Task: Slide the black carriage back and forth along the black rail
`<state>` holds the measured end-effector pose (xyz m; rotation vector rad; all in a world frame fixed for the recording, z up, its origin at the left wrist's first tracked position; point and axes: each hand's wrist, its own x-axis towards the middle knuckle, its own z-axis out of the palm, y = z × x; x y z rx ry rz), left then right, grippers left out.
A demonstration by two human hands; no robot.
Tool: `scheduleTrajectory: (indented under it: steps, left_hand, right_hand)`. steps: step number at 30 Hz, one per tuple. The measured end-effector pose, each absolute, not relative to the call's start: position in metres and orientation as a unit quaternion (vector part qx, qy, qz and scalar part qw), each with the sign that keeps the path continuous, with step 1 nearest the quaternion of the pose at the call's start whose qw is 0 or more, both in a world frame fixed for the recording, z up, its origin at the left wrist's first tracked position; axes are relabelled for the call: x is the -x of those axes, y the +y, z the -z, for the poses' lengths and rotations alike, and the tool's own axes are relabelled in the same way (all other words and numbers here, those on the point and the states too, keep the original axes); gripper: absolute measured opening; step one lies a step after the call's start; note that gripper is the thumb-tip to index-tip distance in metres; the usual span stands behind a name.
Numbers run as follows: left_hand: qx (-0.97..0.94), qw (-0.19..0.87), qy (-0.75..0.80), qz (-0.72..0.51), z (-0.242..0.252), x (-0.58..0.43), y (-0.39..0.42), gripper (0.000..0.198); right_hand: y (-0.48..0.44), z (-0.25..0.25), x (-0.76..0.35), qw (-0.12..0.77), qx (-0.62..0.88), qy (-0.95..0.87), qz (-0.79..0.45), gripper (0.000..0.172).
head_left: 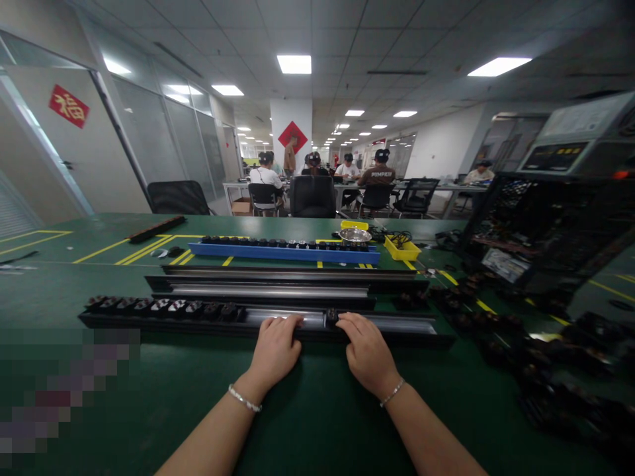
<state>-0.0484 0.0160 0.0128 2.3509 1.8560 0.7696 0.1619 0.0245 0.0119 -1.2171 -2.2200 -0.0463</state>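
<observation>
A long black rail [292, 335] with a silvery inner channel lies across the bench in front of me. Along its left half sits a row of small black blocks [194, 309], several with shiny tops. My left hand [278, 347] bends its fingers over the rail's near wall, with the thumb on the front side. One separate black block [332, 318] stands in the channel right of the middle. The fingertips of my right hand [366, 347] press at this block's right side; the exact contact is partly hidden.
Two more black rails [268, 291] lie just behind. Farther back are a blue rail [282, 252] bearing black blocks, a metal bowl [355, 236] and a yellow bin [403, 249]. Dark loose parts [536, 370] crowd the right, near a machine [526, 225]. People sit beyond the bench.
</observation>
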Motion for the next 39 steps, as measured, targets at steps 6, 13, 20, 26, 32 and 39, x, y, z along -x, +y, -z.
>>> scheduleTrajectory:
  steps: [6, 13, 20, 26, 32, 39]
  left_hand:
    - [-0.761, 0.026, 0.599, -0.249, -0.013, 0.049, 0.016, 0.040]
    - [-0.761, 0.029, 0.599, -0.248, -0.013, 0.049, 0.016, 0.040]
    - [-0.757, 0.039, 0.606, -0.241, -0.016, 0.048, 0.015, 0.041]
    - [-0.756, 0.039, 0.605, -0.245, -0.016, 0.048, 0.015, 0.041]
    - [-0.759, 0.034, 0.599, -0.253, -0.014, 0.049, 0.015, 0.041]
    - [-0.760, 0.026, 0.597, -0.255, -0.013, 0.049, 0.015, 0.041]
  right_hand:
    - [0.027, -0.009, -0.163, 0.286, 0.468, -0.836, 0.008, 0.047]
    - [0.027, -0.013, -0.162, 0.248, 0.473, -0.845, -0.007, 0.046]
    - [0.026, -0.021, -0.163, 0.230, 0.480, -0.847, 0.017, 0.040]
    - [0.025, -0.025, -0.163, 0.217, 0.481, -0.849, 0.019, 0.039]
    - [0.026, -0.023, -0.166, 0.205, 0.487, -0.849, -0.002, 0.046]
    - [0.025, -0.020, -0.163, 0.219, 0.503, -0.836, -0.016, 0.045]
